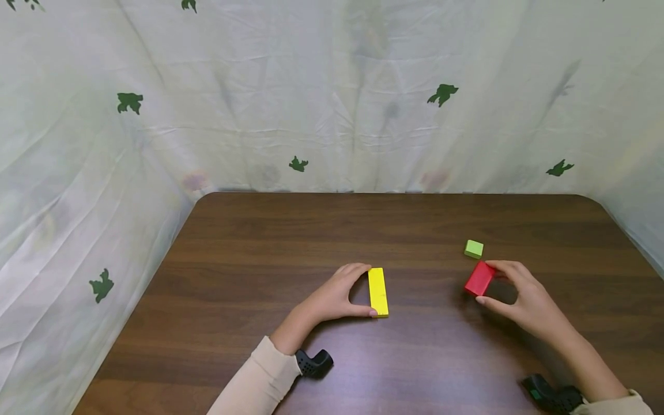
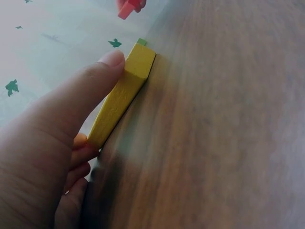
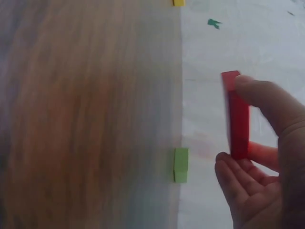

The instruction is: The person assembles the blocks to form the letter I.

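Note:
A long yellow block [image 1: 378,292] lies on the table, its length running front to back. The left hand [image 1: 337,297] pinches it by its two ends, thumb at the near end, fingers at the far end; in the left wrist view the yellow block [image 2: 119,98] rests on the wood beside the thumb. A red block [image 1: 479,278] is pinched between thumb and fingers of the right hand [image 1: 529,302]. The right wrist view shows the red block [image 3: 239,119] raised off the table. Just behind it, a small green block [image 1: 474,249] sits on the table.
The brown wooden table [image 1: 290,230] has rounded far corners. Behind it and at the sides hangs a pale cloth [image 1: 332,104] with green leaf-like patches. Black devices are strapped at both wrists, the left one [image 1: 314,364] close above the table.

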`<state>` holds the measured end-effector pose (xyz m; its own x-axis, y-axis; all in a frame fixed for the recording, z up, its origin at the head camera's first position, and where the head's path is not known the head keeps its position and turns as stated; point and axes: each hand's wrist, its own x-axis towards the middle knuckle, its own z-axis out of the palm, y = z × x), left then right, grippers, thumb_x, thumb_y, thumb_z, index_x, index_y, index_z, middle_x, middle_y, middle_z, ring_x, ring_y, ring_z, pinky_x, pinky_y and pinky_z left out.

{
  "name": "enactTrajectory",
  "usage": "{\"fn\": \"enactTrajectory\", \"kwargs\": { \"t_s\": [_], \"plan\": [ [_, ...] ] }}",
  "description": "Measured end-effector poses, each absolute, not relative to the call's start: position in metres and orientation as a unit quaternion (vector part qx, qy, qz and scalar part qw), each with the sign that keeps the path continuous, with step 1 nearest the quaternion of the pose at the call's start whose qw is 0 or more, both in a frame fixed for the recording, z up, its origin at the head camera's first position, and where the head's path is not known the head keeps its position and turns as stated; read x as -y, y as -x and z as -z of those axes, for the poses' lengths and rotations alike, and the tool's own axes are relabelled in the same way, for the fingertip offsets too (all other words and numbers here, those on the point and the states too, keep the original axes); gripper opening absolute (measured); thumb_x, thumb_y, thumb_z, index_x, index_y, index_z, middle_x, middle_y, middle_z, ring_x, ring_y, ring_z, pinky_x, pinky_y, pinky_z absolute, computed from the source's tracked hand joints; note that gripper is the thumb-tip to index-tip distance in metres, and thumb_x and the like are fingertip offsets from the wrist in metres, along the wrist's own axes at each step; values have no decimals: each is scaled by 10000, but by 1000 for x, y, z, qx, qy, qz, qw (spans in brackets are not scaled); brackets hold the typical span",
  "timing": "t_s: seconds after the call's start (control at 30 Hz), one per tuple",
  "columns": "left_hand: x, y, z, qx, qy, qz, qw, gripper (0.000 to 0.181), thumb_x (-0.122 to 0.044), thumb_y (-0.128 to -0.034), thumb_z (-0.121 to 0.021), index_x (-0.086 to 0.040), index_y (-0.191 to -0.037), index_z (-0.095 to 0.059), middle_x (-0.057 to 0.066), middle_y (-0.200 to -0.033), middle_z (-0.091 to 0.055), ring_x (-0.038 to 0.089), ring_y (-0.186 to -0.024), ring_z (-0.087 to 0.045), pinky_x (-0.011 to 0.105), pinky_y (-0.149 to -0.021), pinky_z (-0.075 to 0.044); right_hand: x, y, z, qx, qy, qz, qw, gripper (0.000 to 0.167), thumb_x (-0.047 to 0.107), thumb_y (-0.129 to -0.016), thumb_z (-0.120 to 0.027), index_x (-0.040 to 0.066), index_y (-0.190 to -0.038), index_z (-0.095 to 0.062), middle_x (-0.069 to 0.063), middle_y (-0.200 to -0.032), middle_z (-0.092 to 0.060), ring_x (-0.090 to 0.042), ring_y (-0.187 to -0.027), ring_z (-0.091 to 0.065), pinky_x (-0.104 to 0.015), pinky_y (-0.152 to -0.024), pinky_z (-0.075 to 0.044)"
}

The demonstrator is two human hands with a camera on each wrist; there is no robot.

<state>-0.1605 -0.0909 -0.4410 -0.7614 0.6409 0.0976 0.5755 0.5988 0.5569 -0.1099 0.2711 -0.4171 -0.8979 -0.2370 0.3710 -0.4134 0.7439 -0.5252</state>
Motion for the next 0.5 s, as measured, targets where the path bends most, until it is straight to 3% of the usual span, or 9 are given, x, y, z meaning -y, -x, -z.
{"fn": "enactTrajectory", "kwargs": {
  "t_s": [0.5],
  "plan": [
    [91, 161, 443, -892, -343, -291, 51, 869, -516, -686, -707, -66, -1350, -372, 47, -1333, -401, 196, -1244, -313, 339, -1012, -271, -237, 110, 409, 895, -252, -348, 123, 704, 173, -607, -838, 95, -1218, -499, 33, -1153, -466, -44, -932, -509, -132, -794, -411]
  ]
}}
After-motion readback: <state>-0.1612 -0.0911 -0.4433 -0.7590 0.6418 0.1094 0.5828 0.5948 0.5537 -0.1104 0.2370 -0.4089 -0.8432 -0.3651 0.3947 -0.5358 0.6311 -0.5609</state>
